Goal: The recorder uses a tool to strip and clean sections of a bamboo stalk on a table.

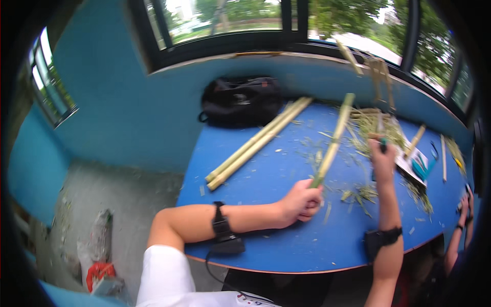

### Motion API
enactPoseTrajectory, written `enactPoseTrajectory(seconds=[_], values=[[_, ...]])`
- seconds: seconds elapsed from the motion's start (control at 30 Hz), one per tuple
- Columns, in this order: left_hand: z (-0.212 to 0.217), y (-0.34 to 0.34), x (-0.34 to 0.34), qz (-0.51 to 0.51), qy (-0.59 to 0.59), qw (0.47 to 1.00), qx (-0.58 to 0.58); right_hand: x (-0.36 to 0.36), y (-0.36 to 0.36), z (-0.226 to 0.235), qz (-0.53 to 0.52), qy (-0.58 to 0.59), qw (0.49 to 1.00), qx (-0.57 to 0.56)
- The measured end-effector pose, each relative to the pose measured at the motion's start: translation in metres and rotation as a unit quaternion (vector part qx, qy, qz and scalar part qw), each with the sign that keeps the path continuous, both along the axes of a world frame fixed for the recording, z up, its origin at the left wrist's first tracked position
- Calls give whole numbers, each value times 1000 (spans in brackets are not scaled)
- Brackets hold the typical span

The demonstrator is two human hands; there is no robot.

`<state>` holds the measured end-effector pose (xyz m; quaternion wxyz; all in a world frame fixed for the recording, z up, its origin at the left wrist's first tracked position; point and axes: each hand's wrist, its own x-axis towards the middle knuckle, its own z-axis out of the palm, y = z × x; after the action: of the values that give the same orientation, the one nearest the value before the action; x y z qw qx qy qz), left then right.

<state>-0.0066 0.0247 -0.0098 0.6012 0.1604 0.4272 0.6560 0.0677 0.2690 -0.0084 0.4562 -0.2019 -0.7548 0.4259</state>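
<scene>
Nearest the lower edge, two bare forearms come up over the rim of the blue desk [286, 245], each with a dark band strapped at the wrist. The left hand [299, 202] is curled shut around the lower end of a bamboo stick [333, 140], knuckles resting on the desk top. From that grip the stick runs up and away, its long axis leaning slightly to the right, the green lower end in the fist and the pale upper end pointing toward the window wall. The right hand [382, 161] is raised just right of the stick, fingers closed on a small tool [382, 146] with a greenish handle; its blade is too blurred to make out. Thin bamboo shavings [360, 194] lie scattered on the desk around and between both hands. Farther left, two longer bamboo poles [258, 140] lie side by side, slanting from near left to far right. To the right rest more split strips [415, 139] and a flat packet with blue scissors [422, 166]. At the back of the desk sits a black bag [240, 100] against the blue wall below the window [230, 20].
</scene>
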Motion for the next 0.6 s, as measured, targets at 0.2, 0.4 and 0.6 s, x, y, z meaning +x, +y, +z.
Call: enactPoseTrajectory(seconds=[0.2, 0.4, 0.6], values=[[2, -1, -5, -27, -25, 999, 31, 7, -32, 18, 64, -173, 976, 118], [8, -2, 1, -43, 25, 998, 27, 10, -33, 20, 40, -141, 985, 96], [7, -5, -4, -59, 11, 997, 56, 7, -37, 23, 38, -183, 978, 94]])
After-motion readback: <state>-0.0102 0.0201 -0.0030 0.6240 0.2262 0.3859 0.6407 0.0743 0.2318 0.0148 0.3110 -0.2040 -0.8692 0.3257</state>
